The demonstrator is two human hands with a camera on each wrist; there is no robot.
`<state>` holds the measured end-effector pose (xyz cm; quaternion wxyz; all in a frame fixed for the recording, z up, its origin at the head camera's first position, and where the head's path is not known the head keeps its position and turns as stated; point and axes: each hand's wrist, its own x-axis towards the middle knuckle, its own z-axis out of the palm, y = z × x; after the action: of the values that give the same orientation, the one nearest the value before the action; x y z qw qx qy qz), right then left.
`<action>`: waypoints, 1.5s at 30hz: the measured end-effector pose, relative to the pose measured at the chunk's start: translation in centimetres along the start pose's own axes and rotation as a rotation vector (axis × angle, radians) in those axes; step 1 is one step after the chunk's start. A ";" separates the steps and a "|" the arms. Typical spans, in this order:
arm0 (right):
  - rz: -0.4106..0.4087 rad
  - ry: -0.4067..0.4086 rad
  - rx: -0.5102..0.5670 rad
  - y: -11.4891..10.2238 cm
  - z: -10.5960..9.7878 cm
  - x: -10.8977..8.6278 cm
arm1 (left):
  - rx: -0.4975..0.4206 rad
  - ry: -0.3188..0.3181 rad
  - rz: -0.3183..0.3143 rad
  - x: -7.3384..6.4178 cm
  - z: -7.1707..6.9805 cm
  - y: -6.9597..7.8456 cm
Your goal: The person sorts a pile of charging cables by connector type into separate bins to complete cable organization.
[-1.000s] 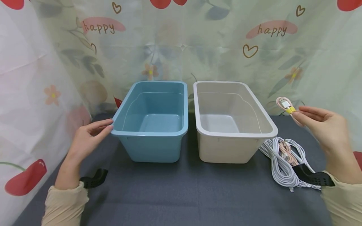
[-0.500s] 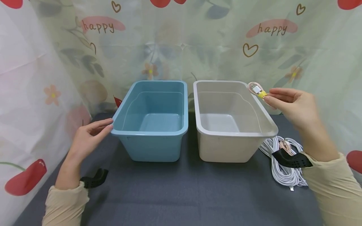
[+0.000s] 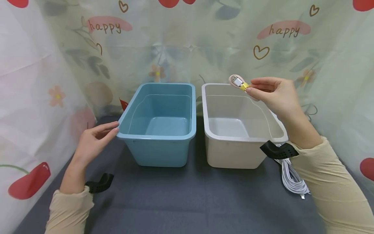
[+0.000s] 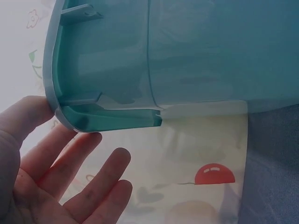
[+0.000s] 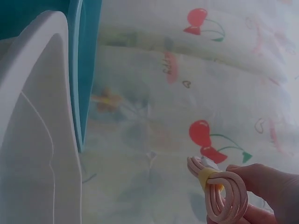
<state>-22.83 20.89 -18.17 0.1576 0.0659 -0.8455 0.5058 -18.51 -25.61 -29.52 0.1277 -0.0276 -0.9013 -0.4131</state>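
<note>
In the head view my right hand (image 3: 276,94) pinches a coiled pink USB cable (image 3: 238,82) high over the right side of the beige bin (image 3: 233,152). A yellow band (image 5: 206,177) wraps the cable's loops, and its white metal-tipped plug shows. Thumb and fingers of my left hand (image 3: 94,139) hold the near left corner of the blue bin's rim. That blue bin (image 3: 160,152) stands upright to the left of the beige one. In the left wrist view the thumb (image 4: 30,114) lies at the rim, and the lower fingers spread loosely.
Coiled white cables (image 3: 292,180) lie on the dark tablecloth (image 3: 201,201) to the right of the beige bin, partly hidden by my right forearm. A printed curtain (image 3: 187,39) hangs behind the bins and along both sides.
My right hand has carried the pink USB cable left and upward, from beyond the beige bin's right side to over it. The left hand has stayed at the blue rim.
</note>
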 end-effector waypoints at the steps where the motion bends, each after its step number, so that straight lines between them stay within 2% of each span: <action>1: -0.004 -0.007 0.015 -0.2 0.3 0.2 | -0.003 -0.002 0.001 0.0 0.0 0.0; 15: -0.009 -0.073 0.066 -2.8 4.9 2.3 | -0.001 -0.005 -0.012 0.1 -0.1 0.0; 26: 0.088 -0.099 0.132 -3.6 8.2 4.6 | 0.004 0.005 -0.016 0.0 -0.1 0.1; 36: 0.122 -0.129 0.197 -3.7 11.0 6.2 | -0.004 0.008 -0.014 0.1 0.0 0.0; 45: 0.176 -0.120 0.207 -3.3 13.1 7.3 | -0.002 0.015 -0.017 0.1 0.1 0.0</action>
<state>-31.41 8.21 -18.69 0.0539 0.0374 -0.7992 0.5975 -18.64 -25.55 -29.60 0.1310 -0.0172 -0.9000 -0.4154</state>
